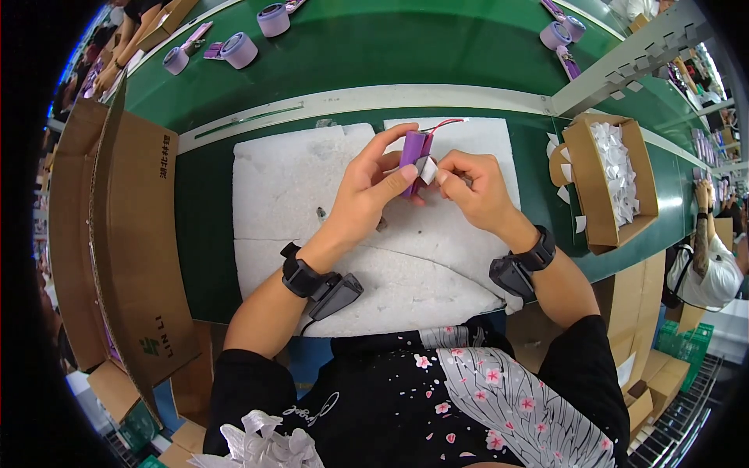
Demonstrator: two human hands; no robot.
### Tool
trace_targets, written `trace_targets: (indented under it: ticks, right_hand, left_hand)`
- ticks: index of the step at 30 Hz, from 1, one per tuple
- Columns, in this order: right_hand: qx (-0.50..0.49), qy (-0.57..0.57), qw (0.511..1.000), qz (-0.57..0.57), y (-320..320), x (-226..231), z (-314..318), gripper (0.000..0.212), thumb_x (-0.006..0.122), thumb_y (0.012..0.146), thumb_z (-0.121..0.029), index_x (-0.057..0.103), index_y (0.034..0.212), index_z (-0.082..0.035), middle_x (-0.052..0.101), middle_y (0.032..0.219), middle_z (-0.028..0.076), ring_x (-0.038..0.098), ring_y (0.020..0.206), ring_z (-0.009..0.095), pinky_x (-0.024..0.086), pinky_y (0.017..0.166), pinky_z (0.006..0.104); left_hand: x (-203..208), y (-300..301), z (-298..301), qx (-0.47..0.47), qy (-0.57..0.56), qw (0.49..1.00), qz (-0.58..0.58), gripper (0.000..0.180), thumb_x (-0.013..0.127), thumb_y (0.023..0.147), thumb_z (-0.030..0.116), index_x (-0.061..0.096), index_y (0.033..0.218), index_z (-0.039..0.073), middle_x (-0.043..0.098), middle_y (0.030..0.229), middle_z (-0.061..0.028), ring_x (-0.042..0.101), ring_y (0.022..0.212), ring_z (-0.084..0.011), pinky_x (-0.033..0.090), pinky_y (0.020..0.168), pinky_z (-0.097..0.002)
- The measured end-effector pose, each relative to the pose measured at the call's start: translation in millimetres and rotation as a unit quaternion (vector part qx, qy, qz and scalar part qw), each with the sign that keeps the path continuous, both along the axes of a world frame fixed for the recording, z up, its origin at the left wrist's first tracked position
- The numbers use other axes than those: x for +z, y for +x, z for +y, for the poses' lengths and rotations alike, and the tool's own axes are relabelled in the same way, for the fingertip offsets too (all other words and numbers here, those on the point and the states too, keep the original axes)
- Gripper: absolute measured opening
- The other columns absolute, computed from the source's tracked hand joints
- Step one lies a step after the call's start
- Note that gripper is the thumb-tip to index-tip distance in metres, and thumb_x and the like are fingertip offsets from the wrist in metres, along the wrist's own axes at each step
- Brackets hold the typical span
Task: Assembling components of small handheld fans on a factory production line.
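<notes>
My left hand (365,189) is wrapped round a purple battery pack (413,150), holding it upright above the white foam board. Red and black wires (445,123) come off the pack's top end. Against the pack's right side is a small white and grey piece of sheet (428,169). The thumb and fingers of my right hand (477,193) pinch the edge of that piece. My fingers hide the lower part of the pack and some of its back. Under both hands lies the worn, cracked foam board (285,191).
An open carton (579,191) of white slips stands at the right, with loose slips beside it. A tall cardboard box (144,249) flanks my left. Beyond a pale rail (351,100), purple rolls (239,50) and packs sit on the green surface. Other people work at both sides.
</notes>
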State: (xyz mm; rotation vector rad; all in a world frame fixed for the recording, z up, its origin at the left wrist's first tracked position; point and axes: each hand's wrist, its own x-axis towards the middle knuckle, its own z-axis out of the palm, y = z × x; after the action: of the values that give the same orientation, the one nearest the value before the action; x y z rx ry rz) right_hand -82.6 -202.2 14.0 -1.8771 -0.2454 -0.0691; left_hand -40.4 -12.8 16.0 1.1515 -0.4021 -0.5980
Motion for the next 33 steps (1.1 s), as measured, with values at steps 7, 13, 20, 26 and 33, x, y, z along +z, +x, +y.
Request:
trace_targets:
  ticks: [7,13,20,26,33]
  right_hand:
    - [-0.014,-0.015,1.0,-0.013,0.1,-0.6,-1.1,0.013,0.057,0.082,-0.011,0.06,0.076,0.001,0.056,0.058,0.004,0.047,0.051,0.008,0.038,0.047,0.0248]
    - [-0.01,-0.015,1.0,-0.01,0.2,-0.5,-1.1,0.013,0.057,0.081,-0.01,0.06,0.076,0.001,0.056,0.057,0.005,0.047,0.05,0.009,0.038,0.047,0.0248]
    - [-0.008,-0.014,1.0,-0.013,0.3,-1.3,-1.0,0.012,0.058,0.081,-0.01,0.061,0.075,0.001,0.055,0.057,0.005,0.046,0.049,0.009,0.037,0.047,0.0249]
    - [-0.008,-0.012,1.0,-0.019,0.9,-1.9,-0.9,0.013,0.058,0.081,-0.01,0.061,0.075,0.001,0.054,0.056,0.004,0.045,0.048,0.008,0.036,0.046,0.0249]
    - [0.01,-0.022,0.999,-0.023,1.4,-1.5,-2.0,0.013,0.059,0.082,-0.01,0.061,0.076,0.001,0.054,0.056,0.004,0.045,0.049,0.008,0.036,0.046,0.0247]
  left_hand:
    - [6.2,-0.2,-0.4,0.011,-0.017,0.998,0.058,0.049,0.043,0.088,0.012,0.038,0.136,0.006,0.06,0.104,-0.0153,0.063,0.08,-0.0231,0.052,0.062,-0.032]
    - [5.7,0.9,0.5,0.018,0.006,0.997,0.075,0.052,0.04,0.083,0.014,0.039,0.135,0.005,0.061,0.096,-0.0152,0.063,0.074,-0.0219,0.051,0.058,-0.0323]
    - [3.1,1.8,0.3,0.014,0.004,0.996,0.083,0.052,0.04,0.083,0.015,0.039,0.135,0.006,0.061,0.095,-0.0149,0.063,0.074,-0.0216,0.051,0.058,-0.0327]
    - [5.7,-0.2,-0.8,0.004,0.018,0.997,0.081,0.052,0.04,0.085,0.014,0.037,0.136,0.006,0.06,0.101,-0.0141,0.063,0.076,-0.0215,0.051,0.06,-0.0324]
    - [5.8,1.3,0.3,-0.001,0.029,0.996,0.079,0.05,0.041,0.087,0.012,0.038,0.136,0.008,0.059,0.106,-0.0141,0.062,0.08,-0.021,0.052,0.062,-0.0327]
